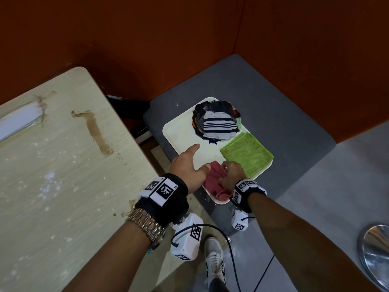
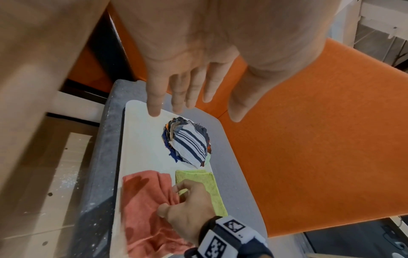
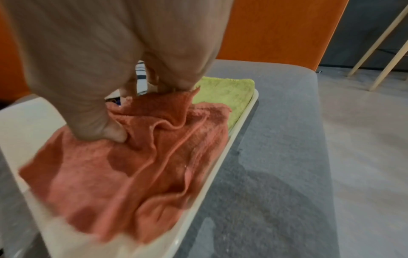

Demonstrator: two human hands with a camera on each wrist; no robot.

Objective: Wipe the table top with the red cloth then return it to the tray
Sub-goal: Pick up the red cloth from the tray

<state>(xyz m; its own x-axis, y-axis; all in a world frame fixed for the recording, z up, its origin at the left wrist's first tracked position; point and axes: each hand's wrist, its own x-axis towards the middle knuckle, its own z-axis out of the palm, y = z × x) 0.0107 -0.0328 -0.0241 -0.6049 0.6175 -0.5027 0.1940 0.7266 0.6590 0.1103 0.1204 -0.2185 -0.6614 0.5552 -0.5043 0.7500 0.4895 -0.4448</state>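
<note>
The red cloth [image 1: 212, 182] [image 2: 143, 197] [image 3: 123, 171] lies crumpled in the near corner of the cream tray [image 1: 181, 131] [image 2: 141, 139] [image 3: 24, 111]. My right hand [image 1: 230, 175] [image 2: 187, 202] [image 3: 137, 97] pinches a bunched fold of the cloth between thumb and fingers. My left hand [image 1: 189, 163] [image 2: 187, 94] hovers over the tray just left of the cloth, fingers straight and spread, holding nothing. The wooden table top [image 1: 52, 165] at the left carries brown smears [image 1: 94, 131] and white specks.
The tray sits on a grey seat cushion [image 1: 273, 102] against an orange backrest [image 1: 210, 39]. A green cloth [image 1: 247, 154] [image 2: 203, 188] [image 3: 225, 90] and a pile of striped fabric scraps [image 1: 216, 121] [image 2: 189, 143] share the tray. A metal disc [image 1: 374, 253] lies on the floor at right.
</note>
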